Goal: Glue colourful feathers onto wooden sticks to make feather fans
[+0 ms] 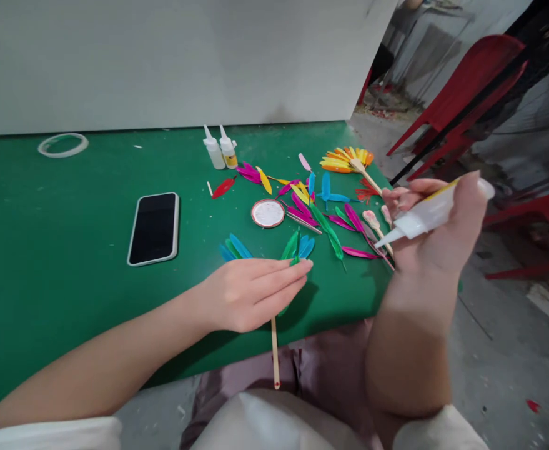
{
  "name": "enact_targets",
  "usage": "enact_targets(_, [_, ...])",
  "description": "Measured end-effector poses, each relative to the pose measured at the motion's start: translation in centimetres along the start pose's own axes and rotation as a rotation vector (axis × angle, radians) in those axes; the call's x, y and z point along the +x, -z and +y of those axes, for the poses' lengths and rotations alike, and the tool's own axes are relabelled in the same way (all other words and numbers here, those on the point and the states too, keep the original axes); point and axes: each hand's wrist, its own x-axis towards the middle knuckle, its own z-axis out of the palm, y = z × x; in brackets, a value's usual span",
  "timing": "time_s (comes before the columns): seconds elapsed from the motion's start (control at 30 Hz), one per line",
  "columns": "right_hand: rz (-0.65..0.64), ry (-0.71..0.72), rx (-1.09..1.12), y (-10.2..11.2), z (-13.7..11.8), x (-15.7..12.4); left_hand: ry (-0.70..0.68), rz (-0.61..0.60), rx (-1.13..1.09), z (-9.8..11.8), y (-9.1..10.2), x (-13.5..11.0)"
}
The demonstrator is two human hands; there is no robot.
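My left hand (pixel 253 292) is over the near edge of the green table, its fingers closed on a small green feather (pixel 297 244) at the fingertips. Under that hand lies a fan of blue and green feathers (pixel 240 246), partly hidden. Its flat wooden stick (pixel 275 353) juts toward my lap past the table edge. At the right, raised above the table, my right hand (pixel 438 250) is wrapped round a white glue bottle (pixel 426 215), whose nozzle points left and down. Loose magenta and green feathers (pixel 328 231) lie between the two hands.
Two glue bottles (pixel 221 150) stand at the back. A phone (pixel 153 229) lies at the left, with a tape ring (pixel 63 145) behind it. Near the middle sits a round white disc (pixel 268 213). A yellow feather fan (pixel 346 160) lies far right; red chairs (pixel 466 81) stand beyond.
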Motion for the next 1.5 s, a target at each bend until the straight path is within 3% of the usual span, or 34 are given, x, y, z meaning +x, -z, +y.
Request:
enact_targets(0.13, [0.073,-0.015,-0.030,-0.2,-0.2,0.0,-0.004,0.004,-0.019,-0.1,-0.3,-0.1])
enact_targets(0.37, [0.160,0.314,-0.151,-1.3,0.2,-0.2,0.015,-0.020,-0.060,0.2,-0.6,1.0])
enact_targets(0.5, [0.247,0.284,-0.289,-1.7,-0.6,-1.1,-0.001,-0.030,-0.078,0.1,-0.6,0.9])
enact_targets(0.67, [0.255,0.282,-0.426,-2.0,-1.1,-1.9,-0.002,-0.053,-0.068,0.0,-0.7,0.8])
enact_targets(0.87, [0.329,0.333,-0.400,-2.2,-0.8,-1.7,0.011,-0.065,-0.116,0.0,-0.7,0.7])
enact_targets(1.23, [0.248,0.343,-0.420,-1.9,0.3,-1.7,0.007,-0.077,-0.069,0.1,-0.9,0.5])
enact_targets(1.4, [0.340,0.271,-0.165,-2.0,-0.7,-1.6,0.013,-0.068,-0.061,0.2,-1.0,0.4])
enact_targets(1.5, [0.304,0.287,0.004,-1.4,-0.9,-1.2,0.014,-0.064,-0.049,0.2,-1.1,0.3])
